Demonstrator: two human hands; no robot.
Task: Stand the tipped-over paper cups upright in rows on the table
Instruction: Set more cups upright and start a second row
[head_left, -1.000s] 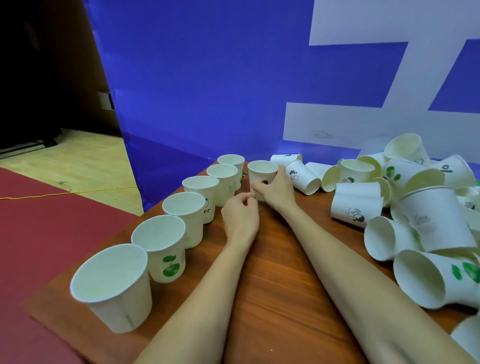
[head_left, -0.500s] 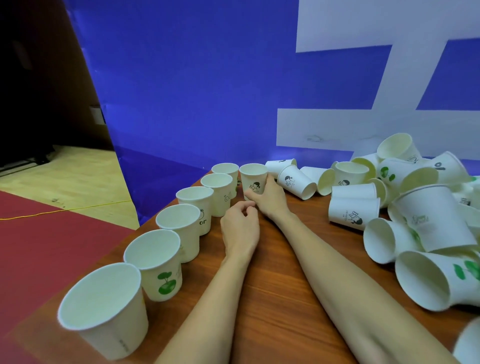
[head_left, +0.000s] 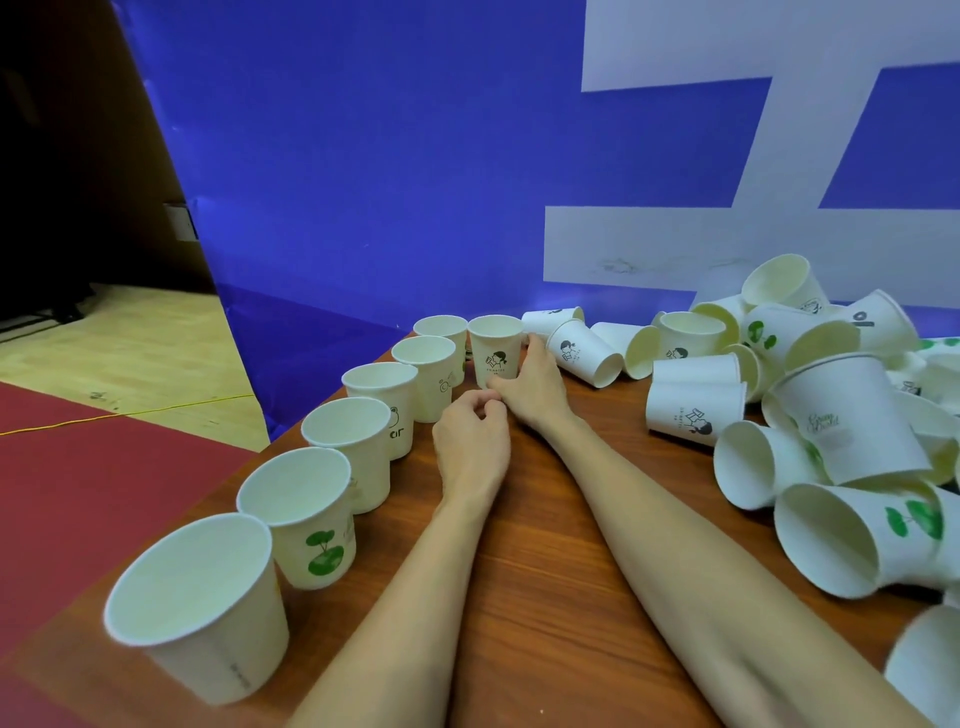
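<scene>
My right hand (head_left: 530, 387) clamps the girl-print cup (head_left: 496, 351) starting row two; left hand (head_left: 470, 441) curled empty; a toppled cup pile (head_left: 831, 415) waits rightward.

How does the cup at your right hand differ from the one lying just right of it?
The held cup stands upright, mouth up, with the right hand against its side; the lying cup rests on its side on the table, mouth toward the camera, untouched. The held cup stands beside the far end of the upright row; the lying cup sits among tipped ones. Both are white paper with a similar small black figure print.
</scene>
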